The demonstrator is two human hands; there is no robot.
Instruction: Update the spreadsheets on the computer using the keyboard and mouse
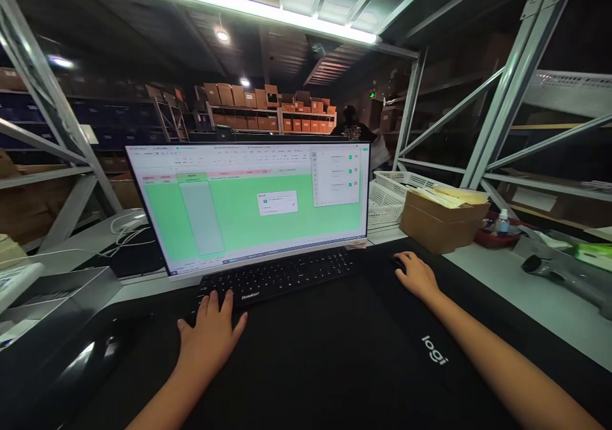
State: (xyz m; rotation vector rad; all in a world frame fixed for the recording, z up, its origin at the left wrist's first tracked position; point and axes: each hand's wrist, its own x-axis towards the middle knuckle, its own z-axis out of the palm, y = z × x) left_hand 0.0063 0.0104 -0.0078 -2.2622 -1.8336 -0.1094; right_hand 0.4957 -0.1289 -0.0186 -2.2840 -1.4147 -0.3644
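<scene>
My left hand (pixel 208 328) rests at the front left corner of a black keyboard (pixel 287 272), fingers spread with the fingertips touching its keys. To the right of the keyboard, my right hand (pixel 417 275) curls over a dark computer mouse (pixel 400 262), most of which is hidden under the palm. Behind the keyboard stands a monitor (pixel 239 226) showing a green spreadsheet with one pale column, a small white pop-up box and a panel at the upper right. A wide black desk mat (pixel 315 353) lies beneath both hands.
On the right sit a cardboard box (pixel 437 226) of papers, white plastic baskets (pixel 385 203), a spray bottle (pixel 502 222) and a handheld scanner (pixel 564 280). A grey tray (pixel 71 296) is at left. Metal rack posts flank the desk. A person (pixel 351 124) stands beyond, near shelves of cartons.
</scene>
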